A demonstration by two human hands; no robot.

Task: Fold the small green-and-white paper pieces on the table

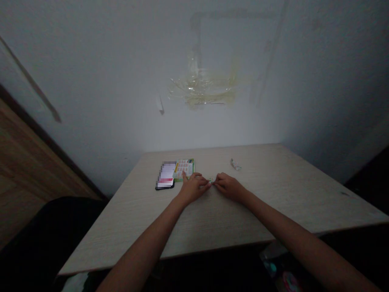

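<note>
From my remote seat I start at the left, where a phone lies on the table, its screen blurred out. Just to its right lies a printed booklet; I cannot tell whether the two touch. Next comes the left hand, palm down, one finger reaching over the booklet's near edge. Its other fingers draw in narrow on a small piece, whitish with some green, in the middle of the table between the two hands. From the other side the right hand meets it, fingers curled and pinched on its right end. What the piece is, I find too small to tell. Further right and farther back, near the far side, a crumpled wrapper lies loose, well apart from the booklet and touched by neither hand. As for progress, I judge the handling to be partway: both hands have a grip on the piece, but it is neither let go nor set aside. Whether it has been torn or folded yet, I cannot make out, so how much remains is uncertain.
</note>
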